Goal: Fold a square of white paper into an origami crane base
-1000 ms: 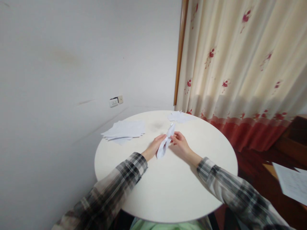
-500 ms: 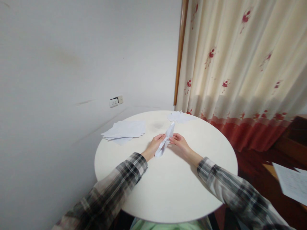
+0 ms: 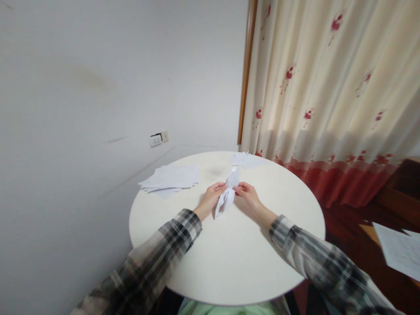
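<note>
A folded piece of white paper [image 3: 227, 197] stands long and narrow above the middle of a round white table [image 3: 226, 258]. My left hand [image 3: 212, 197] pinches its left side with curled fingers. My right hand [image 3: 246, 196] pinches the right side in the same way. The paper's lower end has spread a little, with a dark gap between its layers. Both forearms wear plaid sleeves and reach in from the near edge.
A loose stack of white sheets [image 3: 170, 178] lies at the table's back left. A smaller pile of folded paper [image 3: 244, 160] sits at the far edge. A flowered curtain [image 3: 328, 96] hangs on the right, a white wall on the left. A printed sheet [image 3: 400, 253] lies lower right.
The folded paper has opened slightly at its lower end between my hands. Both hands have stayed nearly in place.
</note>
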